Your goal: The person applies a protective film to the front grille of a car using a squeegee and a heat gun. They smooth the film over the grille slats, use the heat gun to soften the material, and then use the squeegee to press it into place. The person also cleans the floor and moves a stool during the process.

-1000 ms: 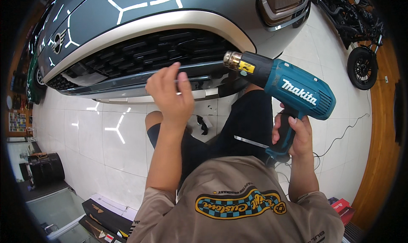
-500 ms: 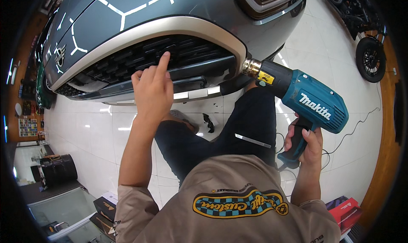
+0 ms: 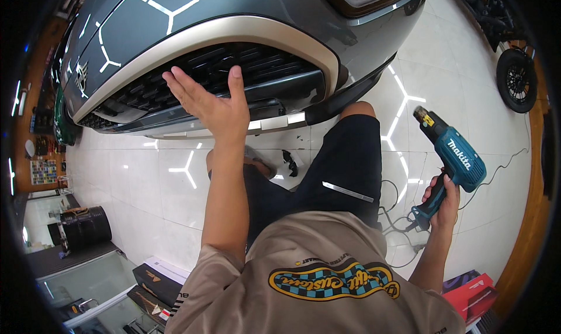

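My left hand [image 3: 216,103] is open, its fingers stretched and thumb raised, in front of the black honeycomb grille [image 3: 193,71] of a grey-green car [image 3: 280,7]. Whether the fingertips touch the grille I cannot tell. A beige trim band [image 3: 234,27] arches over the grille. Off to the right, my right hand [image 3: 442,198] is wrapped round the black handle of a teal heat gun [image 3: 463,158]. Its nozzle points up and left, apart from the car. On my dark shorts lies a slim silver snap-off knife [image 3: 347,192].
Black scraps [image 3: 290,163] lie on the white tiled floor by my foot. The heat gun's cord [image 3: 403,226] loops across the tiles at right. A motorcycle wheel [image 3: 517,81] stands far right, a black drum [image 3: 85,227] at left, and a red box [image 3: 472,294] behind my right arm.
My right hand has swung the heat gun rightward, away from the bumper. My left hand has gone from a pointing finger to a spread, open palm, slightly lower at the grille.
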{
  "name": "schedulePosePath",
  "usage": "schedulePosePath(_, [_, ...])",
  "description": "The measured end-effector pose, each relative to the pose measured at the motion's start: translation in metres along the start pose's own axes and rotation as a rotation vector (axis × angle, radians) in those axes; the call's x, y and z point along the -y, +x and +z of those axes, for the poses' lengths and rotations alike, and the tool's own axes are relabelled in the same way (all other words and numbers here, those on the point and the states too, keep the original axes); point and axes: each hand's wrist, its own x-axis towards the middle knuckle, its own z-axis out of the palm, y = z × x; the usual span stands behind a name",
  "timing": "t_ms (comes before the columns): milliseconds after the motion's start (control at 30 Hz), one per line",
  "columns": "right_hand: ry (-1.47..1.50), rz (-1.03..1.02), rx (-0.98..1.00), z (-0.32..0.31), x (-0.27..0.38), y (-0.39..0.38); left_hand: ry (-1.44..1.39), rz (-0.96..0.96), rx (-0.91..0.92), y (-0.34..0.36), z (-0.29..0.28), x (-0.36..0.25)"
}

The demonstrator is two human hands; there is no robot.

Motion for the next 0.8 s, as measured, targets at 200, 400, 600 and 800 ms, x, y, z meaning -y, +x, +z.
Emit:
schedulePosePath(200, [-0.114,0.191,-0.179,-0.057,-0.071,0.041,-0.235,-0.063,-0.03,0.003,-0.003,0.003])
schedulePosePath(400, [-0.289,0.37,-0.205,-0.106,-0.159,0.065,-0.663,-0.431,-0.256,-0.014,-0.065,0.02])
schedulePosePath(600, [-0.315,0.574,-0.101,-0.121,-0.201,0.062,-0.667,-0.716,-0.142,-0.07,-0.104,0.068])
schedulePosePath(800, [-0.493,0.617,-0.08,-0.096,-0.186,0.038,-0.562,-0.626,-0.015,-0.085,-0.102,0.08])
